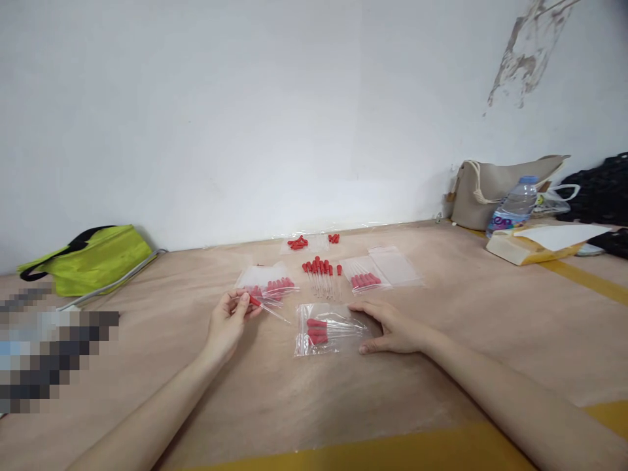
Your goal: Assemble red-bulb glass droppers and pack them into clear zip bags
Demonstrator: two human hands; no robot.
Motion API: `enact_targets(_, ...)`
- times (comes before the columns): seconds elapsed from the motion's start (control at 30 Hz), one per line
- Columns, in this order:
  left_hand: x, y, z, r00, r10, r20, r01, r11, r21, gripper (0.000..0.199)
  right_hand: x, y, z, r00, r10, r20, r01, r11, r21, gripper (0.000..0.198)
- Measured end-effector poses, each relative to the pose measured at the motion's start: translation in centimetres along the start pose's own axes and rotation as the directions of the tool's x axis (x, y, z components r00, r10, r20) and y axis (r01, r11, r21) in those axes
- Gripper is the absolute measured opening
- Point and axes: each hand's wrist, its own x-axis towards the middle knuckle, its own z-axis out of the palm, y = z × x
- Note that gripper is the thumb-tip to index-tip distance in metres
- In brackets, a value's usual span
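Observation:
Between the thumb and fingers of my left hand (pixel 230 320) is a dropper (pixel 256 301) with a red rubber bulb, its thin clear tube pointing down to the right. My right hand (pixel 390 327) lies with thumb and fingers apart at the right end of a clear zip bag (pixel 303 327), touching its edge. Several red-bulbed droppers (pixel 317 331) lie flat inside that bag, bulbs to the left. Beyond it, a row of loose droppers (pixel 318 267) has bulbs pointing away from me. Bagged droppers (pixel 279 286) lie beside my left hand, and another filled bag (pixel 402 268) sits right of the row.
Loose red bulbs (pixel 297 243) lie near the wall. A yellow-green pouch (pixel 103 258) stands at the left. At the right are a grey bag (pixel 483 203), a water bottle (pixel 515 206) and a yellow-and-white packet (pixel 520 248). Yellow tape (pixel 353 451) runs along the near side.

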Motion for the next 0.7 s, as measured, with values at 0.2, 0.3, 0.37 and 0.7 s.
enact_targets(0.2, -0.7, -1.3, 1.0, 0.993, -0.114, -0.013, 0.113, 0.989, -0.098, 0.016, 0.0, 0.0, -0.1, 1.000, -0.006, 0.000, 0.006, 1.000, 0.000, 0.079)
enact_targets(0.3, -1.0, -1.6, 1.4, 0.983, -0.174, -0.053, 0.163, 0.973, -0.164, 0.008, 0.0, 0.0, -0.1, 1.000, -0.011, 0.000, 0.011, 1.000, -0.009, 0.079)
enact_targets(0.37, -1.2, -1.7, 1.7, 0.981, -0.178, -0.080, 0.160, 0.968, -0.191, 0.009, 0.0, -0.1, -0.1, 1.000, -0.012, 0.000, 0.012, 1.000, -0.018, 0.080)
enact_targets(0.7, -2.3, -1.2, 2.3, 0.960, -0.204, 0.194, 0.199, 0.979, 0.044, 0.024, 0.0, -0.4, -0.1, 1.000, -0.017, -0.008, 0.017, 1.000, -0.010, 0.080)
